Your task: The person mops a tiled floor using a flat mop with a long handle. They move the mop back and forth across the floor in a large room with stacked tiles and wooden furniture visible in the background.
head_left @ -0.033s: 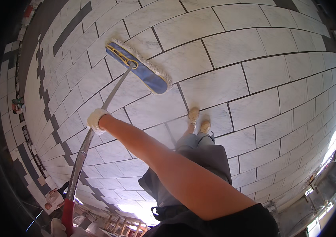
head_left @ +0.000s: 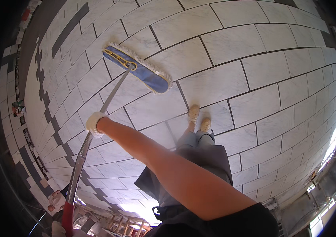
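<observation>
Mopping mid-stroke, we reckon: our gloved right hand (head_left: 95, 123) wrapped tight round metal mop handle (head_left: 104, 106), left hand (head_left: 59, 229) at red end grip, closure unclear. Blue flat mop head (head_left: 137, 69) flat on pale marble-tile floor (head_left: 231, 51), ahead-left of our shoes (head_left: 199, 118). Next push wants even downward pressure.
</observation>
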Demonstrator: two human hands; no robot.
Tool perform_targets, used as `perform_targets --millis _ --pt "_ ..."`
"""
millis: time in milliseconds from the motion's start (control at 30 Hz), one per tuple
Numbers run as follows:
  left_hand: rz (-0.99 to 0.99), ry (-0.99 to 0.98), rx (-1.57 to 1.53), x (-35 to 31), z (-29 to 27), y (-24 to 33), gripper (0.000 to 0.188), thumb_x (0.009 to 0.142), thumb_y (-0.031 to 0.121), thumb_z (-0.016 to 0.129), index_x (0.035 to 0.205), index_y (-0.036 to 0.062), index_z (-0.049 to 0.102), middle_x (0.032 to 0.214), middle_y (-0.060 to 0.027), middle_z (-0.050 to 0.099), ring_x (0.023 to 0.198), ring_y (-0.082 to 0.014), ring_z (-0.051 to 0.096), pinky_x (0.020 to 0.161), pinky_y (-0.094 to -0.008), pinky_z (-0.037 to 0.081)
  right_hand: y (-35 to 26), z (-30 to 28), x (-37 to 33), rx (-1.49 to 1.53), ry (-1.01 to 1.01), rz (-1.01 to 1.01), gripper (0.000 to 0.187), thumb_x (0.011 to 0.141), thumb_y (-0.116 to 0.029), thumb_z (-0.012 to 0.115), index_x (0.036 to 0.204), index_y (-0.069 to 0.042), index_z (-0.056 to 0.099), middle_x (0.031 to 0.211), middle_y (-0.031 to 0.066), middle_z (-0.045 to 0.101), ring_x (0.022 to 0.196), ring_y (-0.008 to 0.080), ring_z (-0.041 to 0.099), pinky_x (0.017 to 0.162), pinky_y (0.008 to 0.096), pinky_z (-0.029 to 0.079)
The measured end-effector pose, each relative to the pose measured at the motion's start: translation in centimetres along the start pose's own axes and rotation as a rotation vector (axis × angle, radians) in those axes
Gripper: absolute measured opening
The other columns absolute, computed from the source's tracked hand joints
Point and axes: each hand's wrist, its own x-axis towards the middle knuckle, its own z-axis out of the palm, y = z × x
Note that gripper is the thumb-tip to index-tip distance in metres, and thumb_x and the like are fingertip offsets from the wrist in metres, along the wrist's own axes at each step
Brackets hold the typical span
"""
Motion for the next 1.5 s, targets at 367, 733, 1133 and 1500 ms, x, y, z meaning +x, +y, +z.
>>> perform_targets --millis 367,733,1133,1500 --pt "-1.173 -0.098 -1.683 -0.6 0.1 -4.3 0.036 0.105 0.028 0.05 0.114 -0.0054 0.058 0.066 0.0041 0.043 0.059 -0.0072 0.048 0.077 -0.0187 0.044 -3.4 6.2 -24.5 0.141 0.592 0.318 0.003 0.078 -0.016 0.069 0.08 -0.015 0.071 0.072 0.0063 0.068 0.077 0.0305 0.068 0.074 0.0443 0.048" --pt "-1.342 -1.017 -2.973 -5.1 -14.2 34.6 0.032 0.107 0.015 0.043 0.106 -0.0113 0.062 0.051 -0.0019 0.043 0.042 -0.0156 0.043 0.048 -0.0318 0.038 12.5 22.0 -65.5 -0.131 0.661 1.327 0.03 0.082 -0.013 0.073 0.112 -0.014 0.072 0.105 0.0133 0.07 0.099 0.0358 0.065 0.085 0.0465 0.051" --pt "-0.984 -1.236 -2.795 -4.6 -8.4 34.7 0.025 0.1 0.02 0.061 0.099 -0.0045 0.066 0.057 -0.005 0.054 0.045 -0.0141 0.05 0.049 -0.0292 0.043 15.3 27.6 -59.9 -0.043 1.397 1.273 0.03 0.089 -0.007 0.066 0.119 -0.013 0.072 0.115 0.016 0.069 0.115 0.0326 0.062 0.101 0.0412 0.047" --pt "-2.294 -0.607 -2.051 -33.1 26.0 -3.3 0.026 0.109 0.026 0.051 0.101 0.0022 0.057 0.051 0.0062 0.019 0.043 -0.0072 0.02 0.059 -0.0257 0.04 1.0 23.3 -1.3 -0.197 0.475 0.518 0.012 0.078 -0.015 0.068 0.087 -0.017 0.075 0.081 0.0081 0.07 0.09 0.0324 0.065 0.078 0.0478 0.049"
